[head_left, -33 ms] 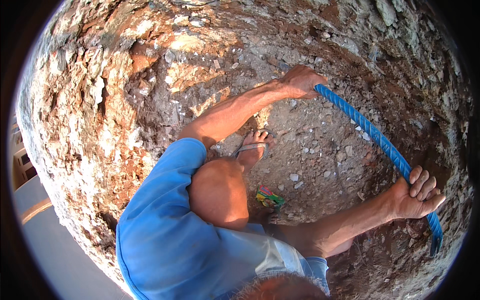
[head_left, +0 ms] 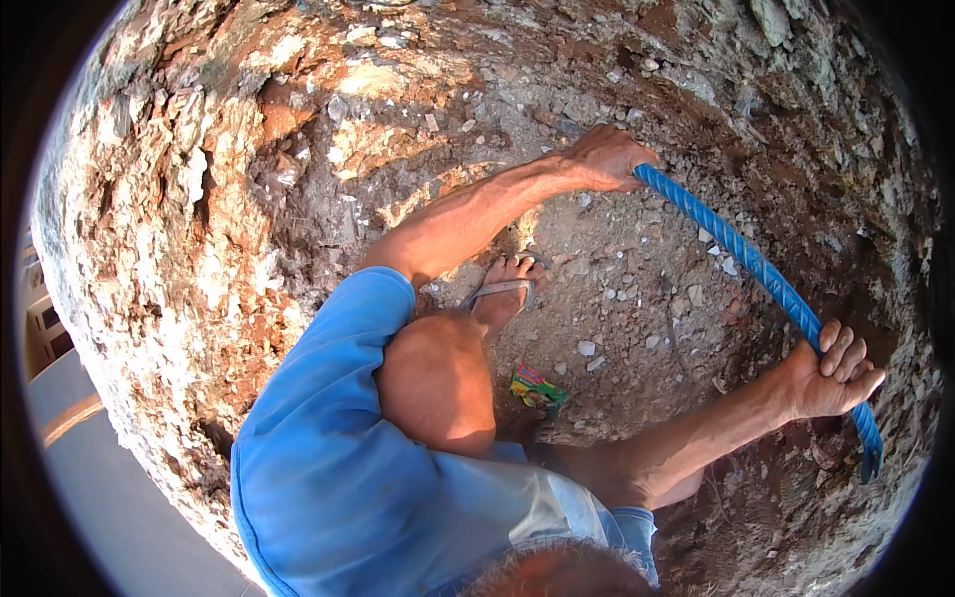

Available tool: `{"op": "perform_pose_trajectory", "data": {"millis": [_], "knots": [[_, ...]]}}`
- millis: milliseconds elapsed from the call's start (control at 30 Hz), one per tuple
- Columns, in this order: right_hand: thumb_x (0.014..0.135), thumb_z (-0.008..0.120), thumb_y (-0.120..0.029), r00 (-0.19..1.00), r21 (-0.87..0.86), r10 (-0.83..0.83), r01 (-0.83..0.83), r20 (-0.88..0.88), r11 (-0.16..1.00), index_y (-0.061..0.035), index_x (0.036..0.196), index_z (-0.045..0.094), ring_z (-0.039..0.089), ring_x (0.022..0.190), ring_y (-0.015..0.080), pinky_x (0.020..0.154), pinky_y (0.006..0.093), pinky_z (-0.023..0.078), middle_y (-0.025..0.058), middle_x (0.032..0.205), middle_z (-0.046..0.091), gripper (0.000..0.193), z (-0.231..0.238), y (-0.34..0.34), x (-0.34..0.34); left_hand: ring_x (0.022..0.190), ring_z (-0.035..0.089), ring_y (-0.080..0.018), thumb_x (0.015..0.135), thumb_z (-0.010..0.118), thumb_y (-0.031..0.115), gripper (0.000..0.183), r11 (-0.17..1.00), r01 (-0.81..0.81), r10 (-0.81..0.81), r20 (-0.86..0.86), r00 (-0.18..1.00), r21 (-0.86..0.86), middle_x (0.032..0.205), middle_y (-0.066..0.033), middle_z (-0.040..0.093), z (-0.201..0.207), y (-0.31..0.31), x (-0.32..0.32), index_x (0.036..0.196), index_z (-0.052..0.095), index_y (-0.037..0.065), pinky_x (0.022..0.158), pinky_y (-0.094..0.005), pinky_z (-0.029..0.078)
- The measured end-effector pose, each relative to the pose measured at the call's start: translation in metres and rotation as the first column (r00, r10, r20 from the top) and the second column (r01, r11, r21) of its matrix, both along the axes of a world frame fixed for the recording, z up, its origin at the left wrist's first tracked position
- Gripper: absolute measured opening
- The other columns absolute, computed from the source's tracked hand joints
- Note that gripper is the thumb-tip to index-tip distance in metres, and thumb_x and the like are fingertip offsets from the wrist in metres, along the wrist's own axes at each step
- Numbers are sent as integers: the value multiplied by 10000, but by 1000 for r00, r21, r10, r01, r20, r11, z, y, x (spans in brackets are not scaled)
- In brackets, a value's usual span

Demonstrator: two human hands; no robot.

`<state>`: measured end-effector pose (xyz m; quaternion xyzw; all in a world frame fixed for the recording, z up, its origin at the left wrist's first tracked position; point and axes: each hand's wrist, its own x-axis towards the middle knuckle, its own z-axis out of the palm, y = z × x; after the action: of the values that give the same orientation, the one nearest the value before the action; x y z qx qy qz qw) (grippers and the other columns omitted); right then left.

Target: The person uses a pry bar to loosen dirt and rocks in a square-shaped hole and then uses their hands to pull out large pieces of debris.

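Observation:
A blue pry bar point(head_left: 748, 257) with spiral ribs slants from upper middle to lower right, looking bent in the fisheye picture. My left hand point(head_left: 609, 159) is closed round its upper end. Farther down, my right hand point(head_left: 834, 374) wraps its fingers over the bar. Past that hand, the lower end shows a narrow, split tip close to the dirt wall; whether it touches cannot be made out. The end beyond my left hand is hidden.
Rough earth and broken rock point(head_left: 199, 249) rise around me. My sandalled foot point(head_left: 505, 291) stands on gravelly ground point(head_left: 637, 308) with loose white stones. A crumpled green and red wrapper point(head_left: 537, 388) lies near my knee. At the far left is a building point(head_left: 48, 323).
The bar's split lower end has shifted up and slightly right. My right hand has risen a little with it, while my left hand has moved slightly right.

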<state>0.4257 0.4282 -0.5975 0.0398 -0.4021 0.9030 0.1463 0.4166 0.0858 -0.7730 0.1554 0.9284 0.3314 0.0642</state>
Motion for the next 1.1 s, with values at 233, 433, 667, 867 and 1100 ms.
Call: {"op": "perform_pose_trajectory", "data": {"millis": [233, 433, 667, 867, 1100], "knots": [[1026, 485, -296, 917, -37, -268, 292, 294, 956, -168, 636, 283, 279, 440, 128, 474, 326, 352, -14, 509, 256, 458, -47, 77, 0, 555, 631, -296, 752, 730, 203, 120, 986, 154, -150, 62, 987, -61, 581, -71, 615, 13, 26, 20, 730, 645, 121, 564, -471, 486], [999, 545, -201, 989, 43, -137, 135, 47, 990, -191, 554, 284, 275, 423, 95, 478, 292, 337, -28, 481, 274, 516, 66, 43, 56, 595, 682, -293, 769, 739, 194, 57, 995, 71, -67, -55, 996, 66, 604, -83, 647, 52, 33, 57, 781, 701, 154, 569, -464, 522], [963, 507, -207, 978, 199, -57, 98, -199, 975, -172, 521, 307, 296, 376, 106, 397, 290, 331, -29, 437, 298, 487, 159, 12, 66, 480, 635, -206, 826, 754, 332, 244, 928, 114, -38, -215, 976, 354, 558, -20, 626, 105, 66, 48, 712, 672, 133, 463, -397, 494], [1046, 472, -309, 998, 126, 20, -13, -55, 992, -184, 570, 300, 315, 412, 88, 452, 299, 365, -35, 477, 304, 521, 56, -10, 21, 519, 631, -225, 781, 760, 288, 180, 969, 19, 13, -129, 992, 246, 572, -25, 624, -4, 19, 36, 703, 664, 157, 504, -415, 470], [983, 568, -215, 882, 76, -399, 393, 250, 917, -149, 647, 356, 256, 444, 132, 477, 345, 356, -22, 537, 254, 403, -14, 84, 17, 533, 638, -307, 749, 711, 195, 80, 996, 84, -83, -34, 996, 16, 576, -83, 627, 4, 53, 29, 718, 679, 129, 530, -464, 493]]}}
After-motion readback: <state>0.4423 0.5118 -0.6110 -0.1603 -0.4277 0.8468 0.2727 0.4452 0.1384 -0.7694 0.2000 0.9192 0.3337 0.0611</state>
